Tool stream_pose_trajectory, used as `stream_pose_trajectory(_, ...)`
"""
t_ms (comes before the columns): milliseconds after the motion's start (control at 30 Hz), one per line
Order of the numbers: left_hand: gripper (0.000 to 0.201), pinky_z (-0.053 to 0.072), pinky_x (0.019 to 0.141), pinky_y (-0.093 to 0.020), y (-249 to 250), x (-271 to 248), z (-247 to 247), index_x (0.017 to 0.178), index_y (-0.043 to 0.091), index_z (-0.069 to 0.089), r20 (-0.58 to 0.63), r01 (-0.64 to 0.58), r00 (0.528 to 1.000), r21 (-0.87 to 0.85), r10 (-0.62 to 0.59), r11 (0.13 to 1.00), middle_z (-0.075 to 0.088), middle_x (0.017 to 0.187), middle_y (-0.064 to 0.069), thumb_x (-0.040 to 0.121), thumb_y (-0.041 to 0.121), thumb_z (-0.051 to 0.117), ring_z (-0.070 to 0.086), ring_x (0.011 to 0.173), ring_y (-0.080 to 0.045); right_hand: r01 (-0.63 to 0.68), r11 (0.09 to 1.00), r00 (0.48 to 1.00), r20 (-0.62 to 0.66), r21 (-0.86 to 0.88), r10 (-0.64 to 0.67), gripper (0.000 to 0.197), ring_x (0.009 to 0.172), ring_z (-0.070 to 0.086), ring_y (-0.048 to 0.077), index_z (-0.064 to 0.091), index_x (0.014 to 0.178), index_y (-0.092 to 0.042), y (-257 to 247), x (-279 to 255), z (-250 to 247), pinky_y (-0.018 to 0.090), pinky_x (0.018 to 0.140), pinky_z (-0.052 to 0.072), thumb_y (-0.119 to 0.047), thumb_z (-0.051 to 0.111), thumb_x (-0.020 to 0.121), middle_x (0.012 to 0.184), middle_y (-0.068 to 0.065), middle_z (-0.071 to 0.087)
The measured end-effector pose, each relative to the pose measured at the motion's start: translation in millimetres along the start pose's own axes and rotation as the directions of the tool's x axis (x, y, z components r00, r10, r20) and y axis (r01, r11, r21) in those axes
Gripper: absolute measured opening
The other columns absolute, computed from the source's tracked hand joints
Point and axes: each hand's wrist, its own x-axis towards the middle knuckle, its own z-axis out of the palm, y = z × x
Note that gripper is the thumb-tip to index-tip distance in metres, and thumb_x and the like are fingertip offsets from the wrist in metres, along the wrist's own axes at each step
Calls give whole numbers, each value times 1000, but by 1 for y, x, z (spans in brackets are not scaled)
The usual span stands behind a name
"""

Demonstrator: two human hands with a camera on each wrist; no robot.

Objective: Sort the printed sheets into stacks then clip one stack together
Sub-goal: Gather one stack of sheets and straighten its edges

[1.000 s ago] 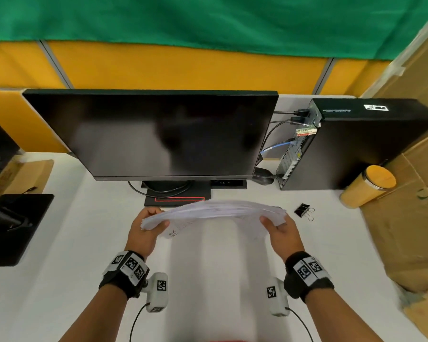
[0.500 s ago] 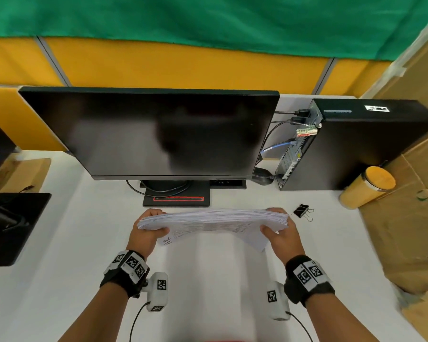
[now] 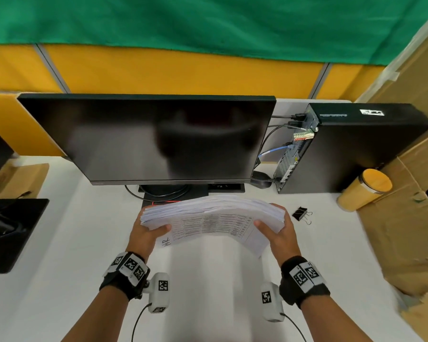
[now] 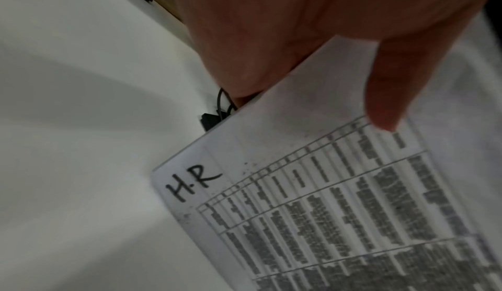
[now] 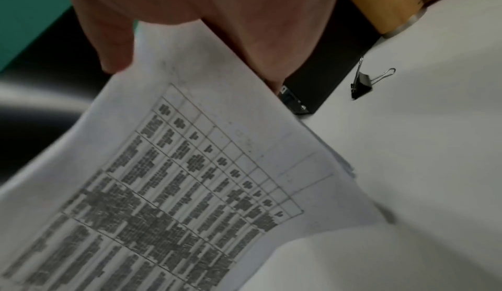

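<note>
I hold a thick stack of printed sheets [image 3: 213,213] above the white desk [image 3: 67,243], in front of the monitor. My left hand [image 3: 146,230] grips its left end and my right hand [image 3: 277,233] grips its right end, thumbs underneath. The bottom sheet [image 4: 312,199] hangs lower, shows a printed table and is marked "HR" at its corner. The same sheet [image 5: 190,177] droops in the right wrist view. A black binder clip [image 3: 300,214] lies on the desk just right of my right hand, also in the right wrist view as the clip [image 5: 362,85].
A dark monitor [image 3: 153,139] stands close behind the stack, with a black computer case [image 3: 356,149] to its right. A yellow tumbler [image 3: 366,188] lies by cardboard [image 3: 405,218] at the right. Black equipment [image 3: 13,230] sits at the left desk edge.
The stack has been lowered slightly and squared between both hands. The bottom sheet now hangs out more, showing its print. Both hands keep their grip.
</note>
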Motion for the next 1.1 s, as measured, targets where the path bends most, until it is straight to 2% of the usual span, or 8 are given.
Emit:
stream_pose_trajectory(67,51,54,82,-42,6,-3,-1,111,25,54,22,-43,999,-117,46,992,66,108,-4,65,27,77,64,99,-26,39,999,998,-57,38,-37,41,99,65,16,56,116,-27,-7,-1,4,25,75,53,-39,69,79,111,0,65)
stream_pose_trajectory(167,35,52,74,-37,20,-8,7,108,22,55,-49,-159,987,-133,154,978,65,105,0,80,43,60,62,93,-23,87,996,977,-199,19,-81,14,89,62,16,62,102,-22,-16,2,12,23,69,49,-34,59,94,101,-3,64)
stream_pose_trajectory(333,18,48,78,-39,32,-3,19,99,18,60,-237,-155,961,-36,142,987,68,100,6,99,30,47,61,92,-23,38,999,960,-276,-11,-39,13,79,59,10,65,99,-14,-18,7,17,7,52,45,-23,55,98,93,-3,63)
stream_pose_trajectory(433,18,50,80,-45,29,0,16,96,24,63,-261,-114,959,10,112,993,68,100,4,98,28,46,61,95,-29,87,995,954,-284,-43,-96,14,83,59,12,65,93,-15,-20,9,18,19,66,47,-17,53,97,92,-9,66)
stream_pose_trajectory(567,20,47,80,-41,31,1,15,91,25,64,-259,-146,955,9,143,989,68,97,6,97,22,45,60,94,-26,70,996,955,-287,-52,-82,15,84,57,13,64,97,-14,-21,11,16,22,64,44,-20,51,99,96,-7,64)
stream_pose_trajectory(800,18,48,71,-33,30,-1,14,100,21,59,-210,-147,968,-21,140,989,64,98,3,91,34,49,60,90,-26,78,997,981,-181,14,-74,13,87,62,11,59,106,-20,-19,9,12,22,67,48,-28,54,97,102,-7,65)
stream_pose_trajectory(933,46,54,67,-25,25,-4,3,110,24,51,-29,-142,990,-155,139,978,62,105,-1,69,8,62,63,93,-19,114,993,992,47,31,-116,58,100,62,3,42,130,-23,-8,1,-4,19,77,53,-24,67,77,117,-6,61)
stream_pose_trajectory(1100,46,55,82,-49,22,-3,2,96,35,51,-101,-46,994,39,49,998,59,103,-9,76,-7,53,59,102,-36,21,996,996,94,-90,-12,63,113,58,22,42,118,-41,6,1,-12,30,86,55,2,68,80,123,4,55)
